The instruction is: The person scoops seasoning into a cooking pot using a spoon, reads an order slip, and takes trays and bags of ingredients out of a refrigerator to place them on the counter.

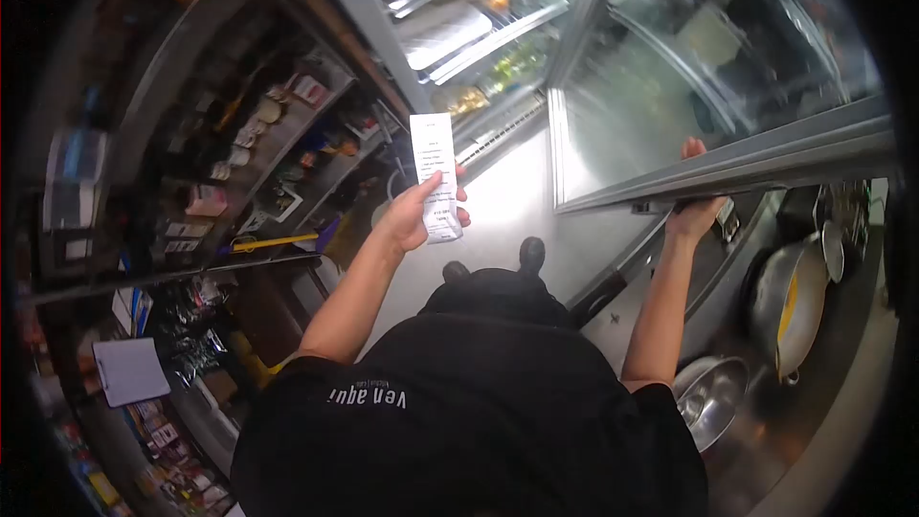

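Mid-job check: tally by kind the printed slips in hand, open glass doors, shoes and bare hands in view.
Printed slip: 1
Open glass door: 1
Shoes: 2
Bare hands: 2 (left hand, right hand)
Total: 6

The glass door [634, 115] partly hid the right hand [696, 217]. Left of the door, the receipt [432, 146] bore unreadably small print.
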Demonstrator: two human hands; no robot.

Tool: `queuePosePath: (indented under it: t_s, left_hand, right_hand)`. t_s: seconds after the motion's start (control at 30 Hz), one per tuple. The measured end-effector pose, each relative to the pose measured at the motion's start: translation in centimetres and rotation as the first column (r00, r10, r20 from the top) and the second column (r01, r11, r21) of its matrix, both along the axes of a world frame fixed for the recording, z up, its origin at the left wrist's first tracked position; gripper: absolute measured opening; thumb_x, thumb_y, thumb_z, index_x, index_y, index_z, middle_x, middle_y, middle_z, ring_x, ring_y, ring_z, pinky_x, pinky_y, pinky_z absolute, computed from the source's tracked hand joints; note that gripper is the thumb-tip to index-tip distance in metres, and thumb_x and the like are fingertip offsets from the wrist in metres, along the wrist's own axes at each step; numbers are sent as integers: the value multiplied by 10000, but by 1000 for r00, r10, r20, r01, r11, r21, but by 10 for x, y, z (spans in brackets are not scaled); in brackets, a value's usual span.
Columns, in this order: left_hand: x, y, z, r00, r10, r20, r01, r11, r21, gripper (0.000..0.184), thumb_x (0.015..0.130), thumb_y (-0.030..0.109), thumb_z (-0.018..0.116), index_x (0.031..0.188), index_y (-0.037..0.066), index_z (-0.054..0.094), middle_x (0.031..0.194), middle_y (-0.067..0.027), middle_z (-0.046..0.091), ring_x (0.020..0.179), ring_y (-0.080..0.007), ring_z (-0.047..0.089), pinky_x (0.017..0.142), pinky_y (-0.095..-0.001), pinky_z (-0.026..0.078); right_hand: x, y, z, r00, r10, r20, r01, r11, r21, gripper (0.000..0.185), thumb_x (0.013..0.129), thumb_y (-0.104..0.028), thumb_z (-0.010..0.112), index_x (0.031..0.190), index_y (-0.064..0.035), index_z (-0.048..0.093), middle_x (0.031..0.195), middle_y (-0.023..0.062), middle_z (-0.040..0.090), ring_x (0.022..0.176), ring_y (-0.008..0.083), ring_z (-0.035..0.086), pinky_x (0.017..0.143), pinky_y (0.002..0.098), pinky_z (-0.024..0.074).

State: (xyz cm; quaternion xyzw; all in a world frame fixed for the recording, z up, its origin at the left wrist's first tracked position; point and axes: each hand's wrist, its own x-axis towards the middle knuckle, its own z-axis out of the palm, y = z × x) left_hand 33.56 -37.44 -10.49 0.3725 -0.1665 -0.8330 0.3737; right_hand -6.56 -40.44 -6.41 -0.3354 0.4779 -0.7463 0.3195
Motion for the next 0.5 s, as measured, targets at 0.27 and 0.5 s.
queuePosePath:
  t_s: [0.27, 0.5]
  left_hand:
    - [-72, -25, -35, 993, -17, 116, 3, 993, 120, 414, 997, 345, 350, 1302, 76, 425, 927, -100, 587, 773, -263, 643, 670, -390, 546]
    - [-87, -55, -102, 997, 46, 62, -58, 976, 208, 404, 985, 338, 393, 1301, 90, 438, 900, -110, 579, 790, -295, 614, 726, -443, 526]
  right_hand:
    - [-89, -14, -24, 984, -89, 157, 95, 995, -32, 658, 940, -440, 281, 1225, 121, 471, 1226, 274, 534, 1190, 368, 498, 1085, 436, 313]
    - [-121, 19, -109, 737, -672, 78, 655, 737, 165, 502, 981, -417, 306, 1144, -4, 538, 996, 144, 627, 965, 242, 598, 875, 364, 469]
